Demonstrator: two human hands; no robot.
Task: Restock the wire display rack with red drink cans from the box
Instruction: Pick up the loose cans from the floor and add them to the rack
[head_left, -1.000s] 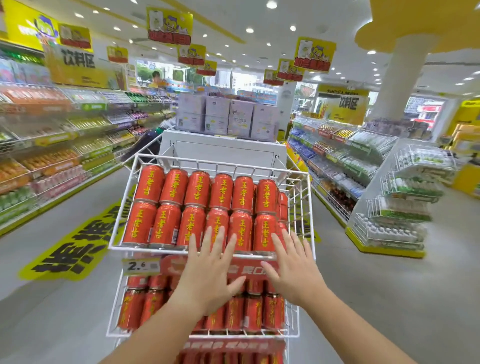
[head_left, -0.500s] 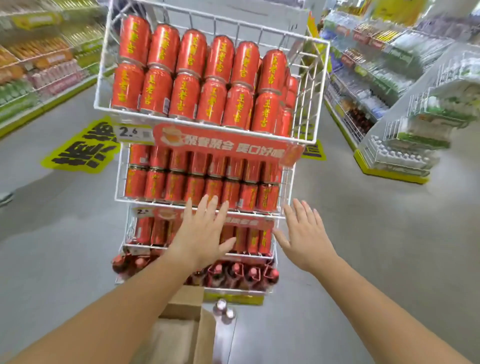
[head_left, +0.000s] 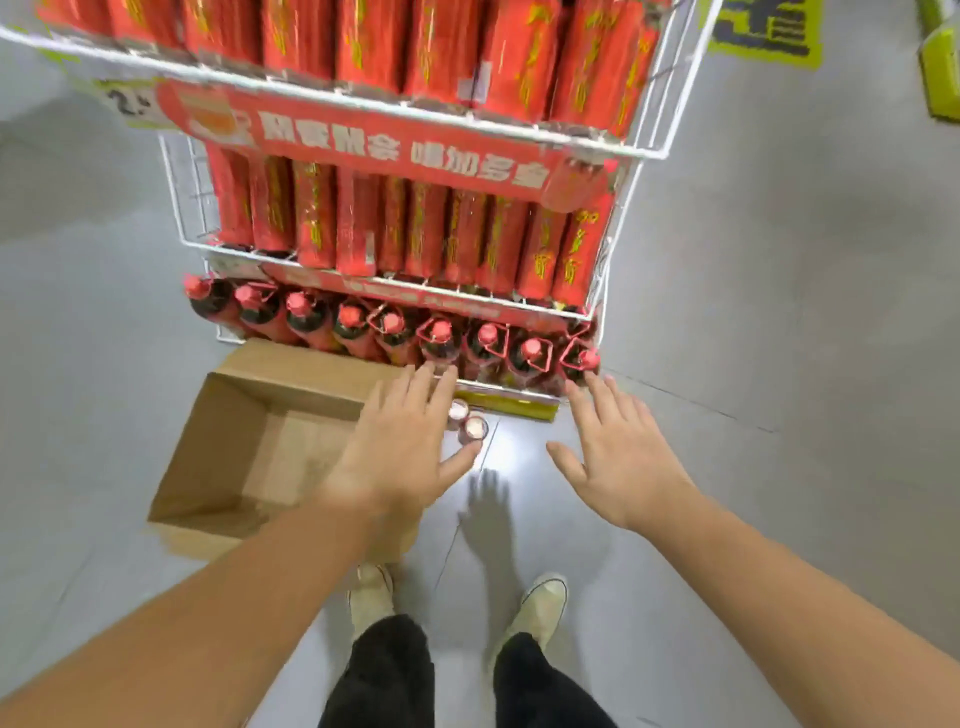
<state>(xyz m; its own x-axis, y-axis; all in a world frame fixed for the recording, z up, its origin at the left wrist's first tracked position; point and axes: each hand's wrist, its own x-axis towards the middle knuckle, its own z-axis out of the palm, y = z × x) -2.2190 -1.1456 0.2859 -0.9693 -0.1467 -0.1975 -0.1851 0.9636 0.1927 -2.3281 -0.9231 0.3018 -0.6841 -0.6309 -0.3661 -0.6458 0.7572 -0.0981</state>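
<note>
While we look down at the floor (head_left: 779, 364), our left grip (head_left: 405, 447) and right grip (head_left: 618, 457) hover at mid-frame, both spread open and holding nothing. Red drink cans (head_left: 358, 223) fill the wire display rack (head_left: 662, 119) across the top; two loose cans (head_left: 470, 423) stand just below it, beside the open box (head_left: 208, 452) at left centre.

One box (head_left: 218, 452), roughly nine bottles (head_left: 440, 340).
</note>
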